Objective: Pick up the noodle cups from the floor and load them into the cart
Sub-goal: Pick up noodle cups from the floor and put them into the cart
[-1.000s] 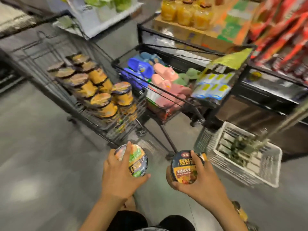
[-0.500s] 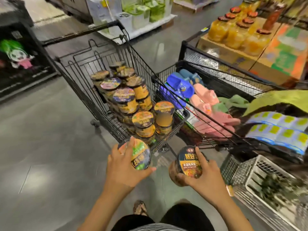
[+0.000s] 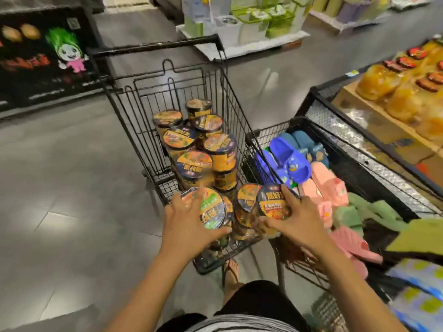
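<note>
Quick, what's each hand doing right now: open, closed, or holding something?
Left hand: holding a green-labelled noodle cup.
Right hand: holding a black-lidded noodle cup.

The cart (image 3: 182, 92) stands at centre, its handle at the far end. Stacked noodle cups (image 3: 194, 164) fill its basket from the near end toward the middle. At the near end, the left hand (image 3: 187, 226) grips the left-hand cup (image 3: 212, 209); just right of it, the right hand (image 3: 297, 219) grips the right-hand cup (image 3: 273, 203). A wire bin (image 3: 268, 129) stands just beside the cart's right side and holds slippers (image 3: 290, 161). Further right, jars (image 3: 393, 92) sit on a shelf (image 3: 374, 123). A signboard (image 3: 43, 56) stands at the far left.
</note>
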`<control>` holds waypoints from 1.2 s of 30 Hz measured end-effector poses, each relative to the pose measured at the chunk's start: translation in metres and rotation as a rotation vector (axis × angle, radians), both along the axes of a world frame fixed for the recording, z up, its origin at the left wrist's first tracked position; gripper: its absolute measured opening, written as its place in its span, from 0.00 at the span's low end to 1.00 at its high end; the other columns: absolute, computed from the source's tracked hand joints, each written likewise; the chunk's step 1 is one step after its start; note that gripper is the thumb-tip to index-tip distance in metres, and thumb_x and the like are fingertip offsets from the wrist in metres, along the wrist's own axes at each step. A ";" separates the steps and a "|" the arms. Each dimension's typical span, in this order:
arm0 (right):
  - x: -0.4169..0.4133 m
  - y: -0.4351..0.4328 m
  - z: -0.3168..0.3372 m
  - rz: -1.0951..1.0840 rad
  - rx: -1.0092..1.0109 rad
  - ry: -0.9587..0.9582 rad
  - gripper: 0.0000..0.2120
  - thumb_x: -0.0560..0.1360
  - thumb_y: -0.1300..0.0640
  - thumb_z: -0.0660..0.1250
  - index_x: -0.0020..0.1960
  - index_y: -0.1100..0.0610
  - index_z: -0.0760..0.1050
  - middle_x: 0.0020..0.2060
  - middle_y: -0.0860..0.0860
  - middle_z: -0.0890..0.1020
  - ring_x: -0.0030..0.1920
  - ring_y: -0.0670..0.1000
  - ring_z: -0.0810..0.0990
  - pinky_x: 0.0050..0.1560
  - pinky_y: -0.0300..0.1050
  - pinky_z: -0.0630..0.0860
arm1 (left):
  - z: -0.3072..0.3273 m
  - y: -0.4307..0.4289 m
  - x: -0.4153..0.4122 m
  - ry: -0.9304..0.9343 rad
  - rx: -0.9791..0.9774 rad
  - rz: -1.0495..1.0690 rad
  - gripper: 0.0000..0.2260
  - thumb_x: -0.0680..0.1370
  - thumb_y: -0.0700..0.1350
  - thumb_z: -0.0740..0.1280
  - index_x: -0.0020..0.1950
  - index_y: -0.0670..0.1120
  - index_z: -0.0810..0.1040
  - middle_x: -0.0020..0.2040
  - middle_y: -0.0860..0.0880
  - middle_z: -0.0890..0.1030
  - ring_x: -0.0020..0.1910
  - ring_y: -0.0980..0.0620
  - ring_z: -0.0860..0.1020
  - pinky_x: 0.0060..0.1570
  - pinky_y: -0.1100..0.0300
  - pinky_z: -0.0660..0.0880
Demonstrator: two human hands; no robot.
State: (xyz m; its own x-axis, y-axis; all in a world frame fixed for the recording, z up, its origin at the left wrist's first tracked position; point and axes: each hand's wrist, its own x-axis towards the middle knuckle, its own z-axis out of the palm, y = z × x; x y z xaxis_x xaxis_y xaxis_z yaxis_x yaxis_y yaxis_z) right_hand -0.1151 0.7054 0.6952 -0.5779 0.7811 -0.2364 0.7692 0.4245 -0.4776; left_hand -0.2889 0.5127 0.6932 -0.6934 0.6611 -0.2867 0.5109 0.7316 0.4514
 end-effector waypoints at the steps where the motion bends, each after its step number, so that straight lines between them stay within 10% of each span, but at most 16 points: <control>1: -0.010 0.016 -0.001 0.036 0.011 -0.015 0.54 0.57 0.29 0.73 0.77 0.49 0.60 0.58 0.59 0.71 0.63 0.58 0.71 0.67 0.48 0.67 | -0.002 0.010 -0.003 0.003 -0.020 0.016 0.51 0.62 0.76 0.66 0.78 0.61 0.47 0.75 0.43 0.51 0.70 0.38 0.56 0.68 0.48 0.62; 18: -0.079 0.086 -0.059 0.393 -0.025 -0.203 0.60 0.54 0.21 0.67 0.78 0.44 0.50 0.58 0.55 0.66 0.63 0.57 0.65 0.62 0.47 0.67 | -0.055 0.084 -0.005 0.019 -0.295 0.156 0.52 0.62 0.78 0.62 0.78 0.58 0.45 0.77 0.40 0.49 0.72 0.35 0.57 0.70 0.45 0.61; 25: -0.074 0.092 -0.063 0.383 0.006 -0.173 0.64 0.46 0.11 0.45 0.78 0.39 0.49 0.57 0.57 0.68 0.62 0.58 0.68 0.61 0.49 0.70 | -0.057 0.083 -0.001 0.025 -0.277 0.215 0.50 0.63 0.81 0.52 0.79 0.60 0.43 0.79 0.39 0.43 0.77 0.36 0.48 0.74 0.44 0.52; 36: -0.063 0.082 -0.055 0.313 0.004 -0.082 0.59 0.50 0.13 0.51 0.76 0.40 0.56 0.59 0.57 0.68 0.64 0.58 0.68 0.62 0.51 0.71 | -0.045 0.075 0.003 0.101 -0.238 0.215 0.46 0.67 0.79 0.49 0.79 0.57 0.47 0.79 0.38 0.43 0.77 0.37 0.46 0.75 0.44 0.51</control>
State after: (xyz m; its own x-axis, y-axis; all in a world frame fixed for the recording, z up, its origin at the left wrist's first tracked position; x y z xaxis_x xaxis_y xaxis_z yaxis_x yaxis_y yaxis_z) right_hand -0.1785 0.7869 0.6397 -0.7691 0.5697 -0.2896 0.6371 0.6483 -0.4168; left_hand -0.2859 0.5873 0.6481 -0.8422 0.4195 -0.3387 0.3670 0.9062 0.2099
